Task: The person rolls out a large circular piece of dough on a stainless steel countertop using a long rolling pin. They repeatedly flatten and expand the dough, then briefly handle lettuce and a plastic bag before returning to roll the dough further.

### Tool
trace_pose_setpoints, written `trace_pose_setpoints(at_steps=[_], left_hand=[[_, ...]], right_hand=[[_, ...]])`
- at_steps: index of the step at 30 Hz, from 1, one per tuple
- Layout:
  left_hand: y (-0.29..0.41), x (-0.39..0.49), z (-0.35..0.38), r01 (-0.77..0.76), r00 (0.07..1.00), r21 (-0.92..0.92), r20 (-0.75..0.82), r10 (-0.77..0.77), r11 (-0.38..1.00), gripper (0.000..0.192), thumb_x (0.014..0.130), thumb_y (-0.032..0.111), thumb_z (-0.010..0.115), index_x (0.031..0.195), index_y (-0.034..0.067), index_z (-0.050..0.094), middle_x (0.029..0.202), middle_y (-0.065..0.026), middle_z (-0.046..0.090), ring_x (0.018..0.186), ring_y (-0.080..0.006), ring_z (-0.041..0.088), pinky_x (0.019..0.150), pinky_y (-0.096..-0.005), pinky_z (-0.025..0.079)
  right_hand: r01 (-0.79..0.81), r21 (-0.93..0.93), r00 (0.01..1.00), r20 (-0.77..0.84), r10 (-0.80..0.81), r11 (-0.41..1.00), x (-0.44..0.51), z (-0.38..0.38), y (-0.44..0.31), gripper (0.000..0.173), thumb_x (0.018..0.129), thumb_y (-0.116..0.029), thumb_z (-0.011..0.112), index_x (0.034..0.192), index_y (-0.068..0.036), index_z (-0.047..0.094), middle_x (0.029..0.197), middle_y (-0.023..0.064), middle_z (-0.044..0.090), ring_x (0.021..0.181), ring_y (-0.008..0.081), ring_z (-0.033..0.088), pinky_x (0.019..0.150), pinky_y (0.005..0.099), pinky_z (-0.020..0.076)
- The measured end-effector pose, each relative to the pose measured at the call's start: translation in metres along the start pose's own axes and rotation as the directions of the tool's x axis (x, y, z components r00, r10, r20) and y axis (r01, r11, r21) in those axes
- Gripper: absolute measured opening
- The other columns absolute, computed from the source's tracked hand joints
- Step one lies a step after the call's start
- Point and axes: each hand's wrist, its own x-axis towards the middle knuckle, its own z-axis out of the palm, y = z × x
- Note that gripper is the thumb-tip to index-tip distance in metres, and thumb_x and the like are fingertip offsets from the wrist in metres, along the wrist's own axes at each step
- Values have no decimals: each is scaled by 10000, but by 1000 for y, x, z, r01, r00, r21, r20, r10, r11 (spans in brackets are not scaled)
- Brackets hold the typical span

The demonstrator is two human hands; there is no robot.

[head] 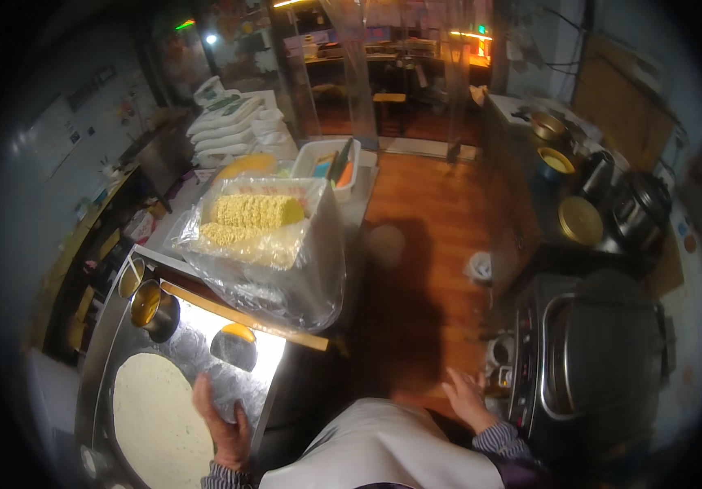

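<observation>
A large, thin round of rolled dough lies on the metal worktop at my left. My left hand is beside the dough's right edge, fingers apart and nothing in them. Just beyond it rests a dough scraper with a yellow handle. Two metal cups, a nearer one and a farther one, stand at the worktop's far left corner. On the other side, my right hand hangs empty by the front of a dark electric griddle whose lid appears down.
A wooden strip edges the worktop. Behind it stands a plastic-lined box of dried noodle cakes. Farther back are a white bin and stacked white sacks. Bowls and a pot crowd the right counter, across the wooden floor.
</observation>
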Motion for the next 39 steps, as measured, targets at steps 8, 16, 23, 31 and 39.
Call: trace_pose_setpoints(at_steps=[8,16,23,31,39], left_hand=[[69,76,121,-128,854,-349,437,282,928,424,790,-3,646,1202,17,548,1203,-178,581,1131,-360,548,950,-413,464],[78,123,293,258,679,-510,700,222,821,343,916,73,601,1250,35,533,1226,-139,538,1119,-270,560,943,-348,489],[102,195,385,519,726,-539,687,-10,663,360,916,66,596,1266,16,524,1180,-137,548,1052,-246,588,876,-313,509],[125,255,465,566,746,-527,654,-122,635,351,905,16,591,1251,5,537,1188,-126,549,1081,-230,583,897,-297,503],[171,348,577,625,680,-476,721,-133,619,407,910,-42,553,1305,16,477,1280,-143,529,1200,-239,518,987,-335,446]], right_hand=[[-218,114,976,30,216,969,37,-57,52,402,948,-322,512,1260,-75,566,1210,154,621,1201,304,527,1116,540,163],[-339,116,938,-27,345,933,129,-124,120,327,944,-259,529,1190,-66,623,1121,106,679,1073,255,614,1060,459,263],[-271,195,864,-383,328,943,190,-195,203,268,955,-163,512,1123,13,626,1071,185,653,1018,265,612,923,370,467],[-377,379,826,-276,492,845,275,-248,238,333,992,-253,501,1162,14,604,1131,151,633,1074,249,589,955,355,445],[-157,469,841,-398,367,869,404,-287,253,299,969,-228,538,1168,-18,616,1068,145,671,988,233,633,866,335,484]])
